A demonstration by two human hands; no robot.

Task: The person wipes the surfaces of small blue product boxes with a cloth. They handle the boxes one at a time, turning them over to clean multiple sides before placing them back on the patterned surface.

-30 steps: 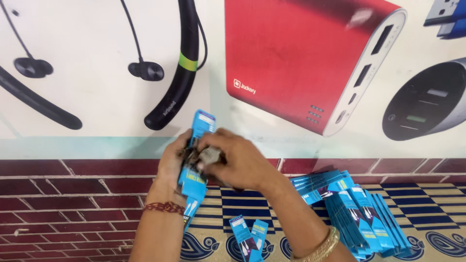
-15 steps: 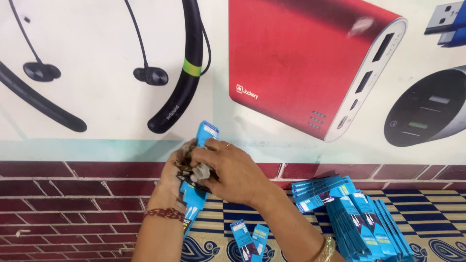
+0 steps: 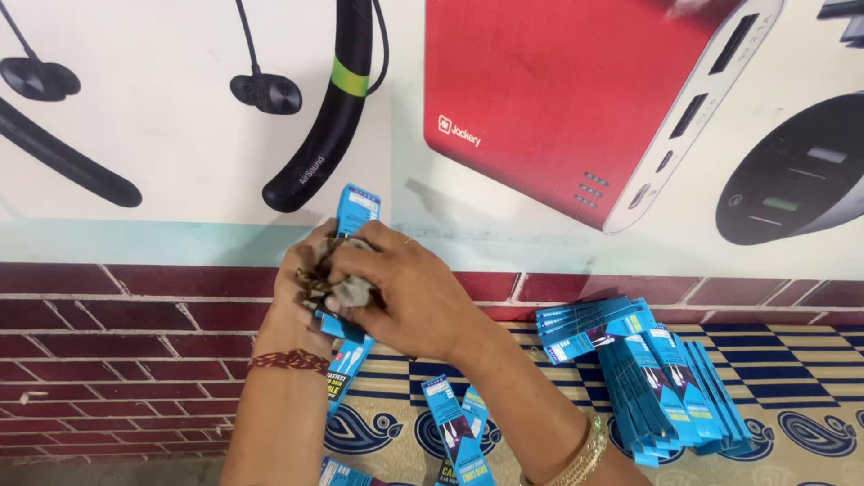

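Note:
My left hand (image 3: 301,297) holds a long blue flat package (image 3: 356,209) upright; its top sticks out above my fingers and its lower end (image 3: 342,373) shows below my wrist. My right hand (image 3: 409,292) presses a crumpled grey cloth (image 3: 346,288) against the face of that package. A red thread band circles my left wrist and gold bangles sit on my right forearm.
A pile of several more blue packages (image 3: 648,378) lies to the right on a patterned mat (image 3: 810,396). Two more blue packages (image 3: 459,427) lie below my hands. Behind is a brick-painted wall (image 3: 117,342) under a large poster of earphones and a red power bank (image 3: 576,99).
The view has shifted slightly; my hands stay together on the package, with my right hand shifting the cloth a little over it.

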